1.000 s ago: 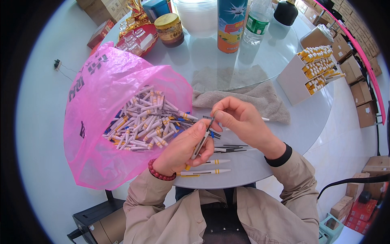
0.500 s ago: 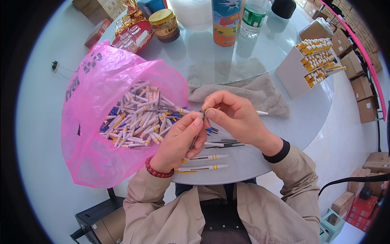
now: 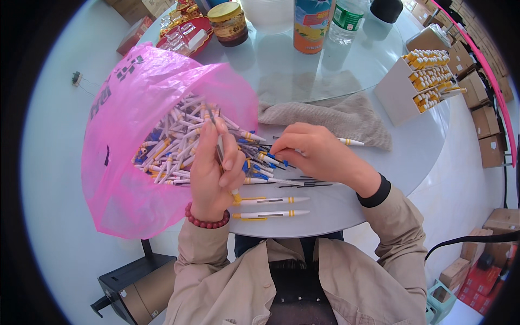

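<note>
My left hand (image 3: 214, 170) is raised over the near edge of the pink bag, its fingers curled around a partly assembled pen. A thin dark refill shows at the fingertips, and the pen's yellow end (image 3: 236, 196) comes out below the palm. My right hand (image 3: 322, 157) reaches down to the small blue pen parts (image 3: 280, 161) beside the bag's mouth. Its thumb and forefinger are closed together there; what lies between them is hidden. Two white pens with yellow clips, an upper pen (image 3: 271, 200) and a lower pen (image 3: 271, 214), lie near the table edge.
A pink plastic bag (image 3: 122, 179) holds many white pen barrels (image 3: 176, 146). Dark refills (image 3: 311, 184) lie by my right hand. Beyond are a grey cloth (image 3: 336, 119), a white box (image 3: 398, 89) of pens, a lidded jar (image 3: 228, 24), an orange-and-blue can (image 3: 311, 27) and a bottle (image 3: 345, 21).
My hands, together before, are now apart. The left has moved left and turned upright with the pen; the right has lowered to the blue parts. The view has shifted slightly.
</note>
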The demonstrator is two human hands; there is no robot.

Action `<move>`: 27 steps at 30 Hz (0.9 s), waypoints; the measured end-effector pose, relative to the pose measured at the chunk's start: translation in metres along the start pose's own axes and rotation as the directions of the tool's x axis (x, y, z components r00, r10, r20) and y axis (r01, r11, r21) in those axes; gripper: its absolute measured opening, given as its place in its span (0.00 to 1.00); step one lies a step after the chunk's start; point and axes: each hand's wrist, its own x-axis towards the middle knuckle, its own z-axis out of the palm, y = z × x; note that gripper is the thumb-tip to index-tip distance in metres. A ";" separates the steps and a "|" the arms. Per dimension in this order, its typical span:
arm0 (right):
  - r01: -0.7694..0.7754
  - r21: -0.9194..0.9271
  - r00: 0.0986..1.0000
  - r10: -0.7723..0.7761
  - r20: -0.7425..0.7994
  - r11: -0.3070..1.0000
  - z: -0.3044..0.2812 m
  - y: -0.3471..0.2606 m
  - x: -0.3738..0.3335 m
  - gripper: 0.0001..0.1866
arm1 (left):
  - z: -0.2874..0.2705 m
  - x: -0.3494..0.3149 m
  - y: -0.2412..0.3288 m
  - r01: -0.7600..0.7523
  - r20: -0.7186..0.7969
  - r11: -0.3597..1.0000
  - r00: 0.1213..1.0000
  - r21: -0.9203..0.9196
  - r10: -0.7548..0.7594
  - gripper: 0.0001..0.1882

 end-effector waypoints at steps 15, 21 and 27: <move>-0.042 -0.430 0.996 0.073 0.056 0.902 0.031 -0.007 0.009 0.07 | 0.002 0.002 -0.006 0.159 -0.007 0.983 0.987 0.096 -0.159 0.11; 0.039 -0.483 0.998 -0.011 0.060 0.875 0.031 0.001 0.008 0.06 | 0.004 0.005 -0.011 0.234 0.007 0.952 0.971 0.196 -0.240 0.11; 0.138 -0.463 0.988 -0.091 0.122 0.876 0.024 0.005 0.004 0.07 | 0.004 0.006 -0.014 0.268 -0.009 0.942 0.962 0.201 -0.272 0.11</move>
